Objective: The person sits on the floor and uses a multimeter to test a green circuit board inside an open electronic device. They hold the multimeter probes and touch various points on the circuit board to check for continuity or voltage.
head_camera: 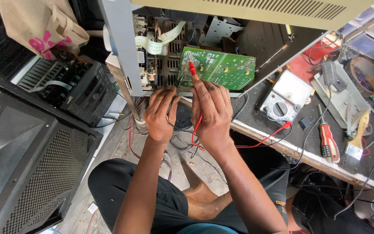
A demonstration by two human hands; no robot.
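Head view: right hand (211,112) pinches red probe (192,68) on green circuit board (217,67); left hand (160,113) curled at chassis (161,56) edge, grip unclear.

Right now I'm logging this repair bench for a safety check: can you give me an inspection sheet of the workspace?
Surface: dark workbench, worn pale front edge.
Job's things: green circuit board in an opened chassis; red probe touching it.
Clutter: analog multimeter, red-handled screwdriver, paintbrush.
Grippers: right hand pinches the red probe; left hand at the board's lower edge, grip hidden.
Cables: red lead runs to the multimeter; loose wires on the floor.
Surroundings: black speaker cabinet, black stereo unit, paper bag.
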